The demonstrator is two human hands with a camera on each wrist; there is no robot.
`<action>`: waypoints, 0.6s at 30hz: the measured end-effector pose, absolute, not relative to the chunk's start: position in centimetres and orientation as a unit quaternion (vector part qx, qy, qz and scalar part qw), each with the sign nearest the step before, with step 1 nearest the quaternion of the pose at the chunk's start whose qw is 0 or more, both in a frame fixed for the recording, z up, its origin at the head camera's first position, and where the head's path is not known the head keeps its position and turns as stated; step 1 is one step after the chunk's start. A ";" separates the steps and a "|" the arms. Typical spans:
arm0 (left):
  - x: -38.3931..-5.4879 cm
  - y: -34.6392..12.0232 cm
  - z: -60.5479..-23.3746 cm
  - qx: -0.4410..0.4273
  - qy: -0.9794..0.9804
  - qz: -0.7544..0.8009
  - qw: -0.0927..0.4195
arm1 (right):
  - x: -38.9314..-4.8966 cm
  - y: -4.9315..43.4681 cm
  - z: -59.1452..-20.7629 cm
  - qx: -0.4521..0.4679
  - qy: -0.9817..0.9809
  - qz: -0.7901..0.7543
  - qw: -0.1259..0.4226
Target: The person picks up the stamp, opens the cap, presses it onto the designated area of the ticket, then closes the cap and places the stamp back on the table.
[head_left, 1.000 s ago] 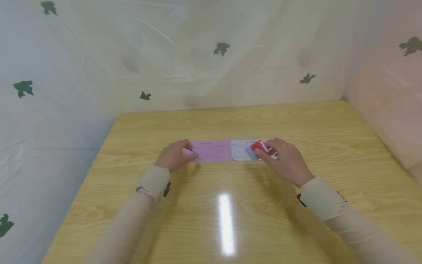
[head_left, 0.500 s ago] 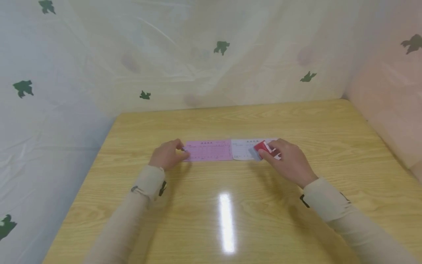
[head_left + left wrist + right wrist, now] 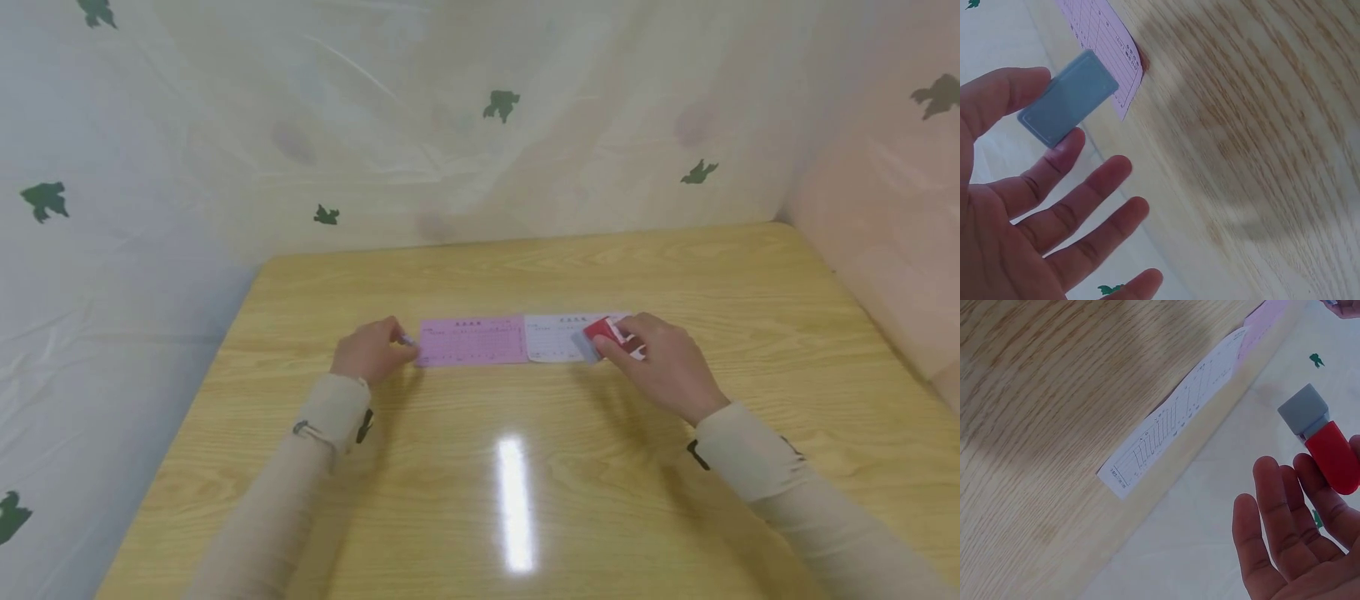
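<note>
A pink printed form (image 3: 471, 342) and a white printed form (image 3: 549, 340) lie end to end on the wooden table. My left hand (image 3: 367, 350), just left of the pink form, pinches a small grey-blue rectangular cap (image 3: 1069, 99) between thumb and index finger; the other fingers are spread. Over the white form's right part, my right hand (image 3: 667, 362) holds a red stamp (image 3: 604, 331) with a grey block at its end. In the right wrist view the red handle (image 3: 1334, 457) sits against the fingers; the thumb is mostly out of frame.
The wooden tabletop (image 3: 420, 500) stretches around the forms, with a bright light reflection (image 3: 516, 504) in front. Behind it hangs a pale curtain (image 3: 420, 150) with green leaf-like patches; another pinkish curtain (image 3: 885, 250) runs along the right side.
My left hand has moved left with the cap, off the pink form, uncovering its left end. The right hand with the stamp has shifted slightly right.
</note>
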State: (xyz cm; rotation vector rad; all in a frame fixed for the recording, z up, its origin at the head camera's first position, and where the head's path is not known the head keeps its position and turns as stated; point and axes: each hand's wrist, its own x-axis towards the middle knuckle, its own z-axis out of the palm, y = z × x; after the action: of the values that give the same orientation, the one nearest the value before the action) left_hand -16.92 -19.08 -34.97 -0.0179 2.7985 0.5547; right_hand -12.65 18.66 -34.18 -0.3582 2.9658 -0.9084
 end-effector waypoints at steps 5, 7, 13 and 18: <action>-17.0 -19.3 -34.9 -0.023 0.973 0.173 0.153 | -12.6 18.9 -34.3 -0.117 0.949 -0.292 0.005; -17.1 -19.3 -34.8 -0.026 0.974 0.164 0.154 | -12.6 19.0 -34.3 -0.119 0.949 -0.291 0.002; -17.3 -19.1 -34.6 -0.037 0.976 0.148 0.153 | -12.4 19.5 -34.4 -0.110 0.950 -0.291 -0.001; -17.6 -19.1 -34.9 -0.051 0.978 0.125 0.156 | -12.4 19.7 -34.4 -0.103 0.950 -0.293 0.002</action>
State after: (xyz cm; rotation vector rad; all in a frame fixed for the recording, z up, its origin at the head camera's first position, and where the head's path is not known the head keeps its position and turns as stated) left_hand -17.56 -19.14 -34.89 -0.1451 2.8022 0.3592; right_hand -12.38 19.66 -34.40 -0.3240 2.9817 -0.9195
